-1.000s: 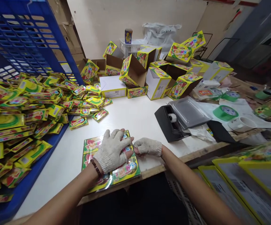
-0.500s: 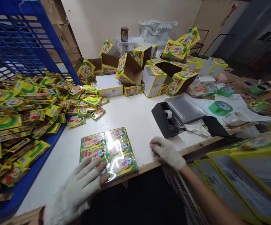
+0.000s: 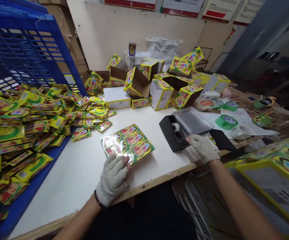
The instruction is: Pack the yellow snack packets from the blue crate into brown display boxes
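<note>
Now right hand (image 3: 203, 146) has reached, pinching at the tape dispenser (image 3: 173, 133); left hand (image 3: 113, 176) presses flat on the wrapped pack (image 3: 128, 144), whose loose film could spring open.

Packing workshop, probably: heaped cartons (image 3: 159, 90).

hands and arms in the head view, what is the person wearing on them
Both hands wear off-white knitted work gloves with ribbed cuffs that end at the wrist. On the left hand the glove fingers are cut short, so some fingertips are bare. The glove on the right hand is of the same knit. A dark beaded bracelet circles the left wrist. No sleeves: both forearms are bare.
</note>
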Motion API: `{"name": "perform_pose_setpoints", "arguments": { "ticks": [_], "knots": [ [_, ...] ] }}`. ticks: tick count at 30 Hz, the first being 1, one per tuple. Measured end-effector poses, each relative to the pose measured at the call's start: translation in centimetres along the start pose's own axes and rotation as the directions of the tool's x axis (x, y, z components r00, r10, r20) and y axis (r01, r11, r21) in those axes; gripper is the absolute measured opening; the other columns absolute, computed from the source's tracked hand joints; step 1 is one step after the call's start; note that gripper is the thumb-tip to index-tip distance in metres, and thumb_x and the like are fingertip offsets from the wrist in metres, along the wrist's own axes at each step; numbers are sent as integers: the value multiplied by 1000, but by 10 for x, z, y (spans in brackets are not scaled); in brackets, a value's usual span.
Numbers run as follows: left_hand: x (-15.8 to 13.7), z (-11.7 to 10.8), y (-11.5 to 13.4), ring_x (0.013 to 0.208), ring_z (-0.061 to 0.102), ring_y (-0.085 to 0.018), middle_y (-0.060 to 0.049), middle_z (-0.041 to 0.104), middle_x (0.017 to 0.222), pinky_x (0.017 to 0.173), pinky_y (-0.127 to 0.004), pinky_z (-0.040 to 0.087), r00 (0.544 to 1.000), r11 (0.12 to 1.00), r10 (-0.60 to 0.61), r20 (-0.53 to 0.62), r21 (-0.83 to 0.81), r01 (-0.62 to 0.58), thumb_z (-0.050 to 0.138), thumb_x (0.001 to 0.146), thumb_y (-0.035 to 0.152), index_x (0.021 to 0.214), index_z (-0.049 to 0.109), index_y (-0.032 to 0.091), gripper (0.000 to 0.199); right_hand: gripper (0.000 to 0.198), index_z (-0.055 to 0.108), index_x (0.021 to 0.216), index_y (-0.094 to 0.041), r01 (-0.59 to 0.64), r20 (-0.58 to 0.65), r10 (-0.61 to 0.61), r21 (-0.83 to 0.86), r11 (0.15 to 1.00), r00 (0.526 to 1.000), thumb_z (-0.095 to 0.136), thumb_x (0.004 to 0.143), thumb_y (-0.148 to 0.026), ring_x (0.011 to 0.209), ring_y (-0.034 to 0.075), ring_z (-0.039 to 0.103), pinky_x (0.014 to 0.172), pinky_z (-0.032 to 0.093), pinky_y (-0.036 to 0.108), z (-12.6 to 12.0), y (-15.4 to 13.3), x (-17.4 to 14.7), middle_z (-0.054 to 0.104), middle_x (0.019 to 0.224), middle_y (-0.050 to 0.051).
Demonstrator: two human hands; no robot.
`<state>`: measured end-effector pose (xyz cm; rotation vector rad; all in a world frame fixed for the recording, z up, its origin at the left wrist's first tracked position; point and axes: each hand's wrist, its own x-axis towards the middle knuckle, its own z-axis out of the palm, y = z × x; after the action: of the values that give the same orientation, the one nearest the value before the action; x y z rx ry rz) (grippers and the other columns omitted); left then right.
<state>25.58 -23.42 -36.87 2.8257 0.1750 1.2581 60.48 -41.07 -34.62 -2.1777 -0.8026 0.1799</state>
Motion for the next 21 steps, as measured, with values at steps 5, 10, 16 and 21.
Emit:
{"name": "perform_pose_setpoints", "arguments": {
  "ticks": [5,10,16,21],
  "knots": [
    [-6,-4,-1,94,65,-20,-8,70,98,88,-42,50,995,994,-96,41,-47,97,53,82,9,87,60,20,15,29,58,61,-22,34,-155,-37,-22,999,987,53,68,-50,83,25,55,78,42,37,-10,-11,-27,64,78,8],
    [0,1,2,84,66,-18,-5,68,84,83,-38,52,990,987,-142,-18,-80,140,54,81,4,75,55,20,17,35,56,65,-21,-168,-123,180,104,980,976,52,71,-55,63,18,46,60,37,30,-3,-11,-64,53,60,1],
    [-8,-3,-8,93,65,-19,-8,68,97,88,-41,53,996,987,-86,17,-131,88,55,81,2,82,55,19,17,35,54,69,-21,-306,-84,333,235,922,939,49,69,-55,51,14,43,49,35,28,21,5,-65,53,57,0],
    [-15,-4,-11,98,65,-18,-7,68,101,91,-42,53,997,984,-66,-28,-169,61,54,79,1,89,54,20,22,35,49,62,-22,-328,72,322,313,891,944,54,69,-56,48,13,43,47,36,28,30,-17,-82,50,53,-1]
  ]
}}
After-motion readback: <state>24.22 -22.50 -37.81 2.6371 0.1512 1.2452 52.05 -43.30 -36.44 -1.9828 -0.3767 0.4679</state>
